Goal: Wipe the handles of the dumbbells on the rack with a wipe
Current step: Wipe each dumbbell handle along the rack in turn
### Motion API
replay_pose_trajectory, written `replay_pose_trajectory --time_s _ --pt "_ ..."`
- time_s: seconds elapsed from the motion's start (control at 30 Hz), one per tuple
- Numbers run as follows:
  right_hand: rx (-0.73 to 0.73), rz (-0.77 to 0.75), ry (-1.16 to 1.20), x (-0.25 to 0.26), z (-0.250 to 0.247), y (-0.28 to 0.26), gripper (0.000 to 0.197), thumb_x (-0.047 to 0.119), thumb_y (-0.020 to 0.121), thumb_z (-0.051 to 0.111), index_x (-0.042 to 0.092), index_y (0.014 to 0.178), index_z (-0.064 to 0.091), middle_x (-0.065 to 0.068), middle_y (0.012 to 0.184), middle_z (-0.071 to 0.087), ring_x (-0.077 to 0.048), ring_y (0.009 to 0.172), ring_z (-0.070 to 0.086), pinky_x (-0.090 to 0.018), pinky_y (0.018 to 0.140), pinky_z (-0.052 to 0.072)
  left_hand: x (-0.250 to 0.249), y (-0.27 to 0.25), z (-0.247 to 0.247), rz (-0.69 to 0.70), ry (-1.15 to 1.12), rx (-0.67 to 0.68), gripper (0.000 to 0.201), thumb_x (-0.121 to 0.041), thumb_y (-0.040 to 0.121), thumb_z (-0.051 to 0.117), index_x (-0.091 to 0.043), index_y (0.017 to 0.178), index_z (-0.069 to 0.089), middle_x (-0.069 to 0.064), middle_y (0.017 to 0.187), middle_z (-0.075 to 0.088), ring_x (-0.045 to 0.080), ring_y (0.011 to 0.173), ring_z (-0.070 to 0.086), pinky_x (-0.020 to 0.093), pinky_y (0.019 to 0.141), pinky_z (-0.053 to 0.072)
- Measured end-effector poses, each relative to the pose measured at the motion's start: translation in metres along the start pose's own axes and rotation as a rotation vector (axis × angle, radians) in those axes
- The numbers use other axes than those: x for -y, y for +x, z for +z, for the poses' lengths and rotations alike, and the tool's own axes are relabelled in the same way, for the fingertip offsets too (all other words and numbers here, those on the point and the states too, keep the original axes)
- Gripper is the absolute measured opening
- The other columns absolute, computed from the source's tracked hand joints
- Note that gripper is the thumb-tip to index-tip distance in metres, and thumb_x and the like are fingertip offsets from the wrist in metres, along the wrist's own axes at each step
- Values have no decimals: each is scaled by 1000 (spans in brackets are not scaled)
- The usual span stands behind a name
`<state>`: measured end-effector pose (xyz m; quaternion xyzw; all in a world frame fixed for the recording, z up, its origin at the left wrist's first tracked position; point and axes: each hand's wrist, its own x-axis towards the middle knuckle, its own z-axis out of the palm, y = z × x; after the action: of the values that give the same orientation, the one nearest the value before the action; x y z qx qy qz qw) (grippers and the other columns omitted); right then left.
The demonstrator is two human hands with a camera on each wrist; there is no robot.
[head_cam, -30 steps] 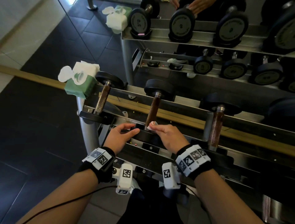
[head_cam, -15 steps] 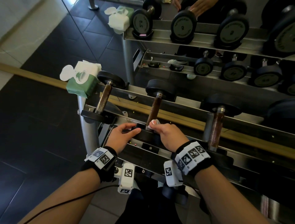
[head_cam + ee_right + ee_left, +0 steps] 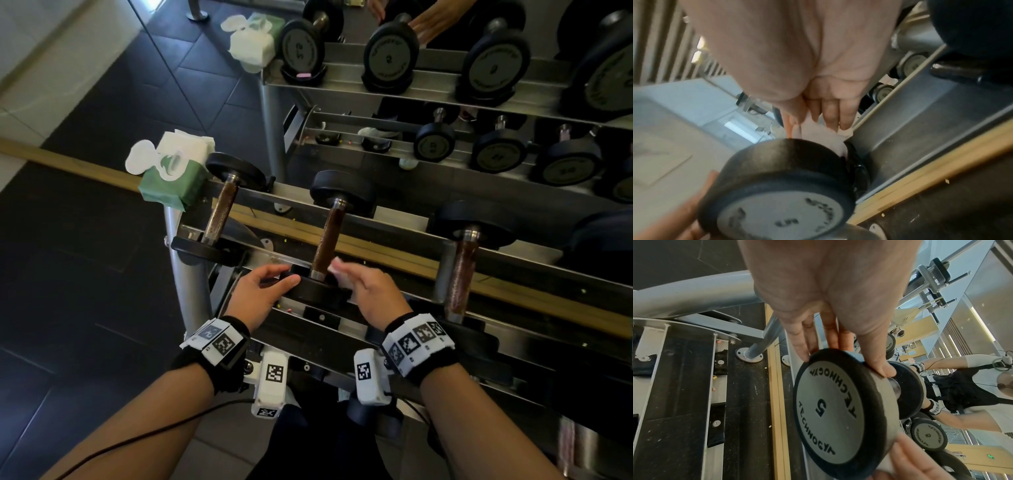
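Observation:
A dumbbell with a dark knurled handle (image 3: 328, 240) lies in the middle of the rack's top tier (image 3: 394, 253). My left hand (image 3: 263, 289) grips its near head (image 3: 838, 415), marked 5, thumb on the rim and fingers behind. My right hand (image 3: 366, 291) holds a white wipe (image 3: 337, 269) just right of the handle's near end, blurred by motion. In the right wrist view the fingers pinch the wipe (image 3: 824, 134) above the head (image 3: 781, 186). Neighbouring dumbbell handles lie left (image 3: 221, 212) and right (image 3: 462, 270).
A green pack of wipes (image 3: 174, 174) sits on the rack's left end. A mirror behind shows the reflected rack and several dumbbells (image 3: 387, 56). Lower tiers hold more dumbbells (image 3: 433, 144). Dark tiled floor (image 3: 85, 257) lies to the left.
My right hand with the wipe has come off the handle's near end and shifted slightly right. The left hand keeps its grip on the dumbbell head.

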<state>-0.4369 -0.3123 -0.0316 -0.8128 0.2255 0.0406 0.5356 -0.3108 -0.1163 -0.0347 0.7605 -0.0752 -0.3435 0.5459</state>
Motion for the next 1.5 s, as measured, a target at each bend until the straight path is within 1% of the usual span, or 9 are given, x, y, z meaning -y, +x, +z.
replay_pose_trajectory --time_s 0.13,0.23,0.33,0.5,0.63,0.83,1.03,1.33,1.5 --pt "-309 168 513 11 -1 24 25 32 99 53 47 118 61 15 124 57 -7 113 56 -28 95 50 -1 -1 0 -6 6 -4 53 -65 54 80 -42 101 72 -11 105 73 13 103 69 37 95 54" --pt "-384 202 678 19 3 40 27 23 91 68 43 110 64 9 118 61 -16 109 61 -38 92 56 -2 -2 1 -8 21 -9 47 -60 59 78 -43 102 72 -15 104 72 11 103 69 35 95 54" --pt "-415 221 664 24 4 55 26 19 97 59 42 108 62 9 116 60 -18 108 62 -41 88 58 -4 -2 1 -24 17 -22 48 -52 63 77 -35 108 71 -13 102 73 11 103 69 40 99 52" --pt "-389 259 711 31 9 69 34 21 104 45 31 134 55 2 129 57 -21 118 57 -46 99 52 -12 -4 4 -40 24 -46 28 -25 81 76 -27 108 69 -4 105 71 15 104 68 39 100 52" --pt "-291 288 746 24 17 58 36 19 105 41 25 138 53 -4 133 57 -21 119 58 -45 103 49 -15 -5 5 -36 12 -45 23 -17 84 74 -26 104 68 -4 101 72 14 101 68 32 97 53" --pt "-247 261 908 18 11 47 39 11 104 40 19 141 49 -1 122 61 -15 108 63 -23 75 59 -13 -2 3 -47 33 -40 31 -29 77 78 -26 107 70 -2 105 74 13 104 68 40 102 50" --pt "-248 301 806 28 22 63 43 16 106 38 30 146 45 -3 136 58 -20 121 59 -45 108 44 -7 -1 0 -53 51 -31 50 -51 63 77 -31 109 71 -5 106 74 11 103 68 43 102 51" --pt "-254 260 825 8 19 47 43 11 104 39 32 140 50 -1 132 53 -16 113 60 -31 92 54 -11 -2 1 -62 54 -20 50 -48 64 75 -30 110 70 -4 107 73 10 103 67 41 102 50" --pt "-231 292 877 21 26 59 42 11 105 36 23 144 48 -4 129 63 -17 113 64 -32 97 53 -10 -2 1 -64 46 -20 47 -46 66 75 -29 110 69 -3 106 73 9 101 68 37 100 52"
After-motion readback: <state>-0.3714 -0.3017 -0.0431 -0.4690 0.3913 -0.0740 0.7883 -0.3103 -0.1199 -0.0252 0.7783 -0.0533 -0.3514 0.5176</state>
